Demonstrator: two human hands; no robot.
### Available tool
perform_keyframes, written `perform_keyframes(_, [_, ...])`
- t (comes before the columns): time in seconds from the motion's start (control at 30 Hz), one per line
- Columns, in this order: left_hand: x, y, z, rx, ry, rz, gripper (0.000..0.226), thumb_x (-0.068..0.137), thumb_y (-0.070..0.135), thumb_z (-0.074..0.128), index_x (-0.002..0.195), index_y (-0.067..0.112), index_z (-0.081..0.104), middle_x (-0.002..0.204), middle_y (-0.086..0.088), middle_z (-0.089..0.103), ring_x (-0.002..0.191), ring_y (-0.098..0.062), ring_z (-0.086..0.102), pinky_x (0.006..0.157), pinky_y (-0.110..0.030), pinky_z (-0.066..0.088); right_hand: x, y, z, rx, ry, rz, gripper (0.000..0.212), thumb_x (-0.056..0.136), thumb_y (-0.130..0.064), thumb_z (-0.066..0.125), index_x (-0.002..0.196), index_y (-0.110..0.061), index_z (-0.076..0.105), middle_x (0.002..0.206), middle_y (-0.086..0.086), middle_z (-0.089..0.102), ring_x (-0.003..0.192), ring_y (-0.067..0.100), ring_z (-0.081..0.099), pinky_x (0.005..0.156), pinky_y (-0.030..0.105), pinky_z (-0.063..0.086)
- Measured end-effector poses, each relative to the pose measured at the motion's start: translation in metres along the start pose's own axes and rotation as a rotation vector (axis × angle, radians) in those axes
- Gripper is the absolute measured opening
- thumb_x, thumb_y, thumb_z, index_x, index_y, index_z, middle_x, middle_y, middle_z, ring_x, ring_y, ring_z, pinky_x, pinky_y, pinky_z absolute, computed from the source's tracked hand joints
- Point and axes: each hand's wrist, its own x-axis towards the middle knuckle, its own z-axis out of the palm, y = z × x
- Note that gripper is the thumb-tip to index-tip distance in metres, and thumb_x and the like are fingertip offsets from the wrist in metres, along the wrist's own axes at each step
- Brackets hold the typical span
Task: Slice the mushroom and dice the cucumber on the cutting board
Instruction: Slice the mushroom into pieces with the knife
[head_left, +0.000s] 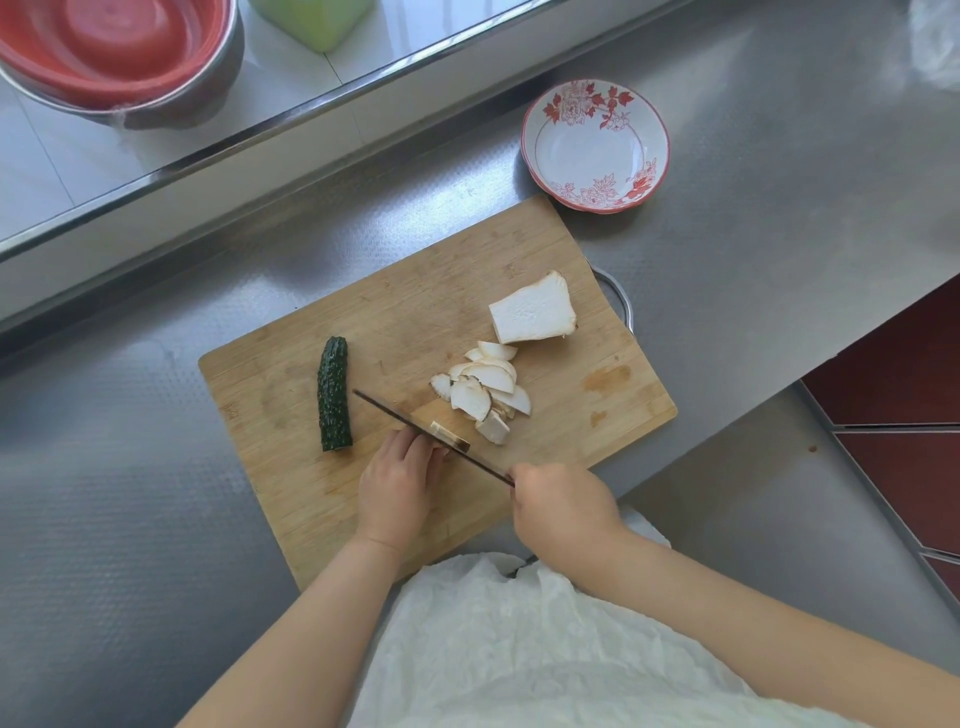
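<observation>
Two hands work: right hand (563, 512) grips knife (415, 422), left hand (400, 480) pinches mushroom piece (448, 436).

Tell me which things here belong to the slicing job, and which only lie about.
Job: cutting board; knife gripped by right hand; mushroom piece held by left hand; slices; mushroom block; cucumber, uncut.

Lying about: flowered bowl, red basin, green container.
</observation>
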Motion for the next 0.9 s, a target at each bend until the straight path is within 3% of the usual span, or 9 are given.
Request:
perform_keyframes(0.33, [-0.002, -0.002, 0.004, -0.009, 0.023, -0.007, 0.031, 0.090, 0.025, 0.048, 0.085, 0.001, 0.067, 0.082, -0.012, 0.065, 0.071, -0.029, 0.058, 0.051, -0.032, 0.047, 0.004, -0.009, -0.006, 0.003, -0.061, 0.026, 0.020, 0.094, -0.006, 0.042, 0.104, -0.011, 0.058, 0.098, 0.009, 0.066, 0.080, 0.027, 0.059, 0.046, 0.023, 0.025])
perform_keyframes(0.5, [-0.003, -0.002, 0.005, -0.003, 0.006, -0.017, 0.031, 0.090, 0.026, 0.048, 0.085, 0.002, 0.067, 0.084, -0.011, 0.065, 0.074, -0.028, 0.057, 0.051, -0.032, 0.047, 0.011, -0.013, -0.002, -0.005, -0.098, 0.062, 0.020, 0.095, -0.005, 0.042, 0.107, -0.010, 0.058, 0.103, 0.009, 0.065, 0.094, 0.027, 0.063, 0.064, 0.027, 0.039])
perform_keyframes(0.73, [-0.002, -0.004, 0.006, -0.030, -0.026, -0.030, 0.025, 0.090, 0.025, 0.052, 0.087, 0.008, 0.069, 0.085, -0.006, 0.064, 0.076, -0.024, 0.057, 0.053, -0.034, 0.049, 0.028, -0.006, 0.005, 0.087, -0.116, 0.086, 0.020, 0.100, -0.018, 0.042, 0.107, -0.010, 0.059, 0.103, 0.009, 0.065, 0.093, 0.027, 0.063, 0.064, 0.028, 0.040])
perform_keyframes(0.9, [-0.002, -0.002, 0.001, -0.059, -0.046, -0.035, 0.026, 0.093, 0.028, 0.051, 0.087, 0.011, 0.069, 0.088, -0.002, 0.063, 0.077, -0.020, 0.058, 0.054, -0.032, 0.049, 0.032, 0.009, 0.003, 0.297, -0.124, 0.117, 0.032, 0.101, -0.035, 0.041, 0.100, -0.008, 0.059, 0.073, 0.002, 0.054, 0.074, 0.024, 0.055, 0.061, 0.028, 0.040])
